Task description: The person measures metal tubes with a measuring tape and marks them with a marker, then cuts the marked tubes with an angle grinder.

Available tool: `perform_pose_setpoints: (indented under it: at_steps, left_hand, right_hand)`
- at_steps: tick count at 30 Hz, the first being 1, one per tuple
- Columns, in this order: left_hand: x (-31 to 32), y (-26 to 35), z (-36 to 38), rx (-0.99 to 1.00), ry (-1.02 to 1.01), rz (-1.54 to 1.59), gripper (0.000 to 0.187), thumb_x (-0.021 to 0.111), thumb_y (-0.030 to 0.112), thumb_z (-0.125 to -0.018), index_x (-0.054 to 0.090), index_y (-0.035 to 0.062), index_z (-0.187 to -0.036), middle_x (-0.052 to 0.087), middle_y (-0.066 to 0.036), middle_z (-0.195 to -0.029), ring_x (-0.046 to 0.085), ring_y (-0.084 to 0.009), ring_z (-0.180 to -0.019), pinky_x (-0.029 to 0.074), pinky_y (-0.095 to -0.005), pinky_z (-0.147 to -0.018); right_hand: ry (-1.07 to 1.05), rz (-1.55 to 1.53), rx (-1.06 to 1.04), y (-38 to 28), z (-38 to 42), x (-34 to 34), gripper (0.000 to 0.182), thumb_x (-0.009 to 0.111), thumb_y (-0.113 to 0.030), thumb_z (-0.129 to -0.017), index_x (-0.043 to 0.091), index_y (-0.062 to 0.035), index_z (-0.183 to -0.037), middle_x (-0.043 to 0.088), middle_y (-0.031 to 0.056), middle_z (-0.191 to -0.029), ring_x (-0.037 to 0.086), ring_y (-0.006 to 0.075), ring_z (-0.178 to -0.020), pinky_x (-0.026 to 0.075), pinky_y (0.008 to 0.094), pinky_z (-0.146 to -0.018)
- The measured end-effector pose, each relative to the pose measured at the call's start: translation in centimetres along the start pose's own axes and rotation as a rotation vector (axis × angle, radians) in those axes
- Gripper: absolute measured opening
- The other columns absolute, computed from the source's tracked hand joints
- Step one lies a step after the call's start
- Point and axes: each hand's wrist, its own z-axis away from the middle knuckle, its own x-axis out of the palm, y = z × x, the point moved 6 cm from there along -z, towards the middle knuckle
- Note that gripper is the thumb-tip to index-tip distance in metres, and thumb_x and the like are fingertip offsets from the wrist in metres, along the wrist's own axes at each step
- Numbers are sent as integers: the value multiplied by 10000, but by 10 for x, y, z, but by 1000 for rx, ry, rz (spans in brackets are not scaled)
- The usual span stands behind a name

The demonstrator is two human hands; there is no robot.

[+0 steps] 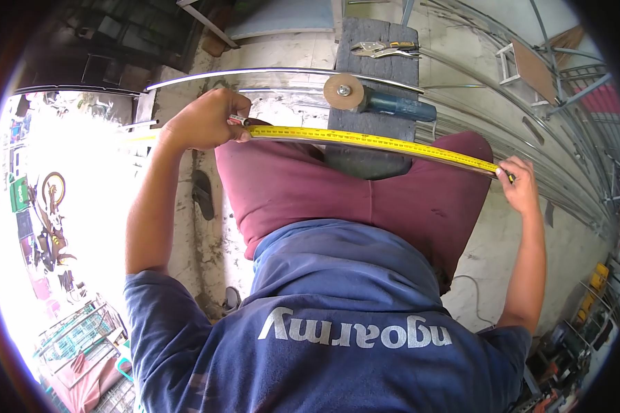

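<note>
From my end I see the long yellow measuring tape [375, 140] already drawn out along a thin, shiny metal tube [461, 166], above the thighs; the stretch between the hands is laid out, but I cannot tell whether the tube bears a mark. The blue angle grinder with its tan disc [393, 104] lies unheld on the dark wooden block [386, 67]; silver locking pliers [386, 49] lie near it.

I have the left hand [210, 122] closed narrowly on the tape, with a small white-and-red, pen-like object [238, 120] in the fingers; its wrist bends inward, the forearm reaching steeply up. I have the right hand [520, 186] pinching tape and tube at the far end; that arm stretches well out to the side, elbow slightly bent.
</note>
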Motion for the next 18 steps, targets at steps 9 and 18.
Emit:
perform_pose_setpoints:
  at_steps: [9,18]
  left_hand:
    - [4,-3,1,103,83,64,291,950,74,-788,739,-16,-966,754,-183,-912,733,-334,-904,567,-443,-845]
    - [3,3,1,10,21,-53,303,881,111,-792,769,-23,-1040,783,-271,-1056,762,-429,-1044,586,-485,-869]
  right_hand:
    - [206,390,-104,-107,8,26,639,681,-453,-1093,547,-84,-1597,677,194,-1349,646,408,-1289,360,622,-1235]
    - [479,-108,-699,-434,-77,31,333,792,-325,-1004,751,-37,-1166,722,128,-1076,740,281,-974,535,489,-963]
